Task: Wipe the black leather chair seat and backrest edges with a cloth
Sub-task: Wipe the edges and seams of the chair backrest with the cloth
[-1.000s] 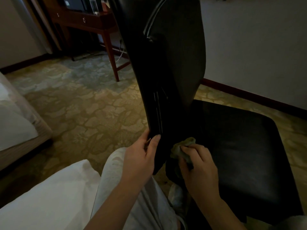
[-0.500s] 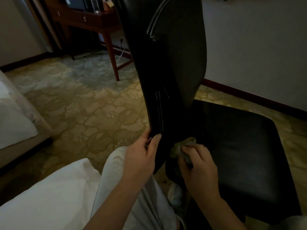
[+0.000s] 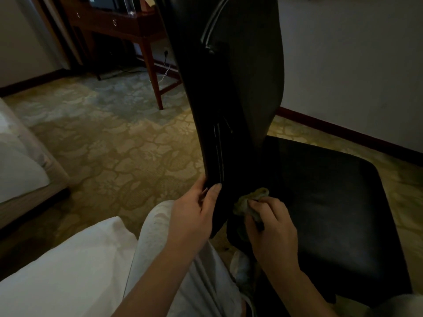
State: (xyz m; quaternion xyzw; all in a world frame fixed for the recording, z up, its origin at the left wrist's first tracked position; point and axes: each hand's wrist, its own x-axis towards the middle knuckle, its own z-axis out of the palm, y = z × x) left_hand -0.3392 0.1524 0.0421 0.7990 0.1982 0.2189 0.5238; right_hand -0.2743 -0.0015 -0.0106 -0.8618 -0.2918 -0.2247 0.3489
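Note:
The black leather chair stands in front of me, seen from the side. Its tall backrest [image 3: 231,92] rises to the top of the view and its square seat [image 3: 332,209] spreads to the right. My left hand [image 3: 194,216] grips the lower edge of the backrest, thumb on the near face. My right hand [image 3: 267,227] holds a bunched yellow-green cloth [image 3: 249,200], pressed into the gap where the backrest meets the seat. Part of the cloth is hidden under my fingers.
A wooden desk [image 3: 128,26] stands at the back left with cables on the floor beneath it. A bed corner [image 3: 20,170] lies at the left edge. My knee in light trousers [image 3: 160,243] and white bedding [image 3: 68,275] fill the foreground. Patterned carpet [image 3: 119,147] covers the floor; a wall is on the right.
Both hands stay almost in place at the base of the backrest. The view has tilted slightly downward, so the desk sits higher in the frame.

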